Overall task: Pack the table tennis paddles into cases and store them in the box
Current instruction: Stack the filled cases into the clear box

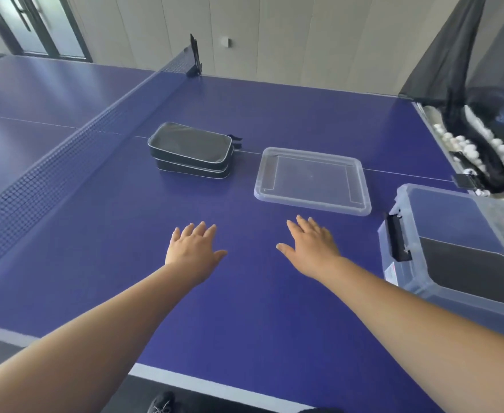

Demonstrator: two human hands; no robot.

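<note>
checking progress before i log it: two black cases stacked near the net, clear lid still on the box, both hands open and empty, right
Not quite. The clear lid is off the box: it lies flat on the table, between the box and the two stacked black cases. The head view shows it. The rest holds: left hand and right hand are open and empty.

Bright, even daylight comes from the windows (36,28) beyond the bench's (244,293) far left corner, laying a pale sheen there. Shadows are faint. Wide-angle distortion bends the bench edges; the right margin blurs.
</note>
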